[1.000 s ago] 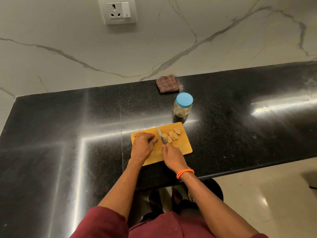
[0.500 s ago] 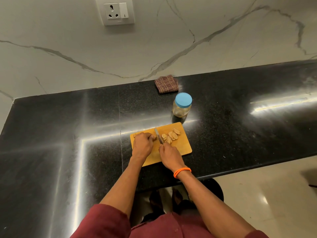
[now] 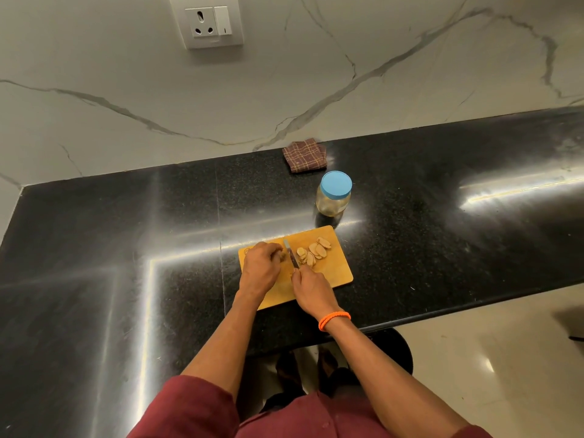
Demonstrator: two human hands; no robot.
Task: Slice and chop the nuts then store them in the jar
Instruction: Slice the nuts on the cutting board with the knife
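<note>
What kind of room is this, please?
Most likely a home kitchen: a black stone counter under a marble-patterned wall with a socket, a wooden cutting board with sliced nuts, and a lidded jar.

A black countertop (image 3: 126,279) is seen from above, with wide bare stretches left open to the left and to the right of a wooden cutting board (image 3: 335,273) near the front edge. The board's near left part is covered by two hands, and nut slices (image 3: 313,251) are spread over its far right part. Just beyond the board's far right corner, the way is blocked by a lidded jar (image 3: 334,194). Farther back, a folded cloth (image 3: 305,154) is laid against the marble wall (image 3: 347,74), by which the far side is closed off.
</note>
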